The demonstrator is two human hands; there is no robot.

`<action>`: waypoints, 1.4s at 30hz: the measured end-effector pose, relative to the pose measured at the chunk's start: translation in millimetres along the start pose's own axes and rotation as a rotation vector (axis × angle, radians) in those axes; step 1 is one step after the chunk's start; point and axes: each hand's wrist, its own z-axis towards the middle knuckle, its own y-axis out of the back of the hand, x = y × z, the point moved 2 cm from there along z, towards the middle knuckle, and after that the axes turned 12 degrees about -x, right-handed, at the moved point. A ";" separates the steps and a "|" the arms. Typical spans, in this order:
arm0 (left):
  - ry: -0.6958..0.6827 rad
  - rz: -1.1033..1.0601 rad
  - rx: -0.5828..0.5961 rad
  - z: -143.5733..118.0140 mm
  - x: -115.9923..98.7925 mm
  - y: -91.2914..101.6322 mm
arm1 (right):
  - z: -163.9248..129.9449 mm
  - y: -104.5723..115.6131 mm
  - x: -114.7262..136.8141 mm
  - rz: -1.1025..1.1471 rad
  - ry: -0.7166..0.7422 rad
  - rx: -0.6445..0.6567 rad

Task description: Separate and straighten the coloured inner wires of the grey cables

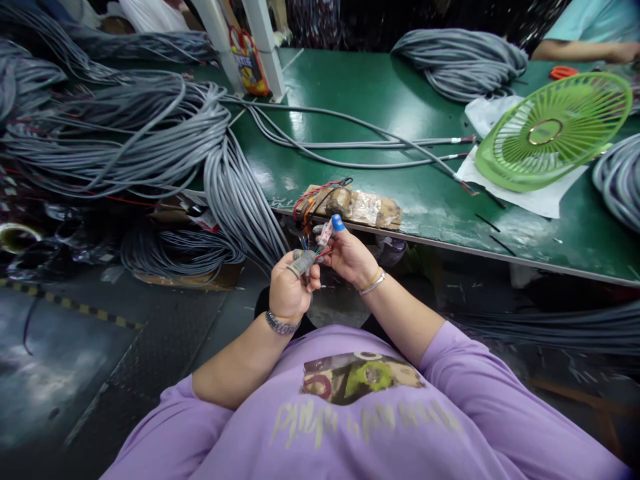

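Just off the table's front edge, my left hand (290, 288) is closed on a cable end with thin coloured wires (321, 253), red and green among them. Something grey, with a yellowish band, covers or lies at its thumb; I cannot tell which. My right hand (351, 259), with blue tape round the thumb tip, pinches a small whitish piece with reddish marks (326, 233) close to those wires. Whether the wires join the piece is too small to make out. Beyond the hands, a taped cardboard block (367, 208) with red and black leads lies along the edge.
Bundled grey cables (130, 133) cover the left of the green table (340, 80) and hang over its edge. Loose cable ends reach toward a green fan (545, 133). Another coil (460, 63) lies behind. A white post (263, 50) stands at the back. Another person's arm (575, 51) shows far right.
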 end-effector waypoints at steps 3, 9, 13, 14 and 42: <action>0.003 -0.013 -0.007 0.5 0.5 -1.0 | -0.3 -2.8 1.8 0.044 -0.018 -0.024; 0.054 0.013 0.001 -0.1 9.4 -1.4 | 2.1 -4.1 1.9 0.117 -0.001 -0.018; 0.063 0.018 0.013 0.0 13.1 0.0 | 4.5 -2.7 -1.4 0.073 0.049 -0.014; 0.058 0.015 0.012 -0.1 12.8 0.6 | 4.1 -2.1 -2.2 0.064 0.046 -0.014; 0.186 0.268 0.179 -5.6 30.7 17.5 | -40.7 45.3 3.1 -0.644 0.336 0.082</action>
